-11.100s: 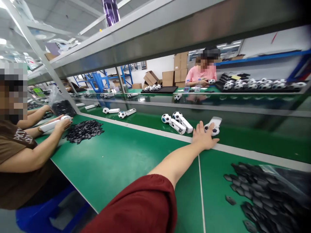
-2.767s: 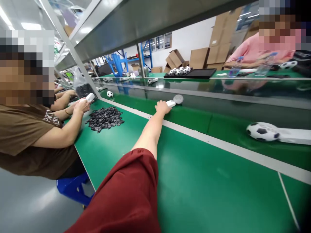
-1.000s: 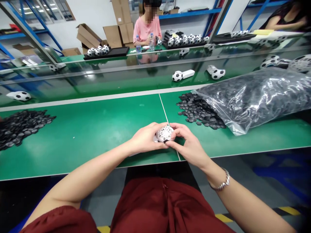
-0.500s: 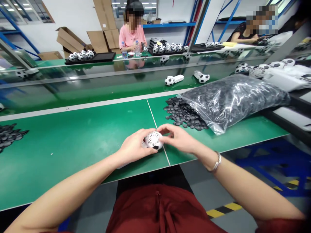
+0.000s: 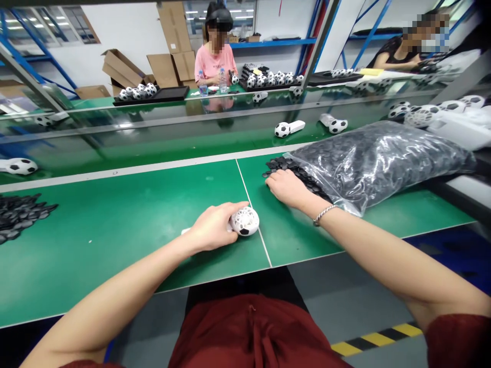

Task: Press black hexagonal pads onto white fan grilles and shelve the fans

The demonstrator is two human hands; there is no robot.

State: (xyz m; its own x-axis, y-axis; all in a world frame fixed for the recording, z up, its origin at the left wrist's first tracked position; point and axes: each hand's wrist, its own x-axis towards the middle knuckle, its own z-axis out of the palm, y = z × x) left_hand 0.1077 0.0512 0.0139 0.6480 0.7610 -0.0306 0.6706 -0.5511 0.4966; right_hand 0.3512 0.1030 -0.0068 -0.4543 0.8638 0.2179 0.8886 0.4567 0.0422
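My left hand [image 5: 211,225] is closed around a white hand-held fan with a ball-shaped grille head [image 5: 244,221], resting on the green table [image 5: 115,225]. One black patch shows on the grille's lower side. My right hand [image 5: 287,187] reaches forward onto a heap of small black pieces [image 5: 286,166] spilling from a clear plastic bag [image 5: 378,158]. Its fingers lie on the pieces and curl downward; whether they pinch one is hidden.
A conveyor behind the table carries football-patterned fans [image 5: 288,128] [image 5: 333,124] [image 5: 19,166]. Another heap of black pieces [image 5: 21,214] lies at the far left. Across the belt sit a person in pink [image 5: 215,53] and another person [image 5: 406,48], beside trays of finished fans [image 5: 268,79].
My right hand has left the fan head and moved right and forward to the black pieces by the bag. My left hand still holds the fan, now lowered to the table.
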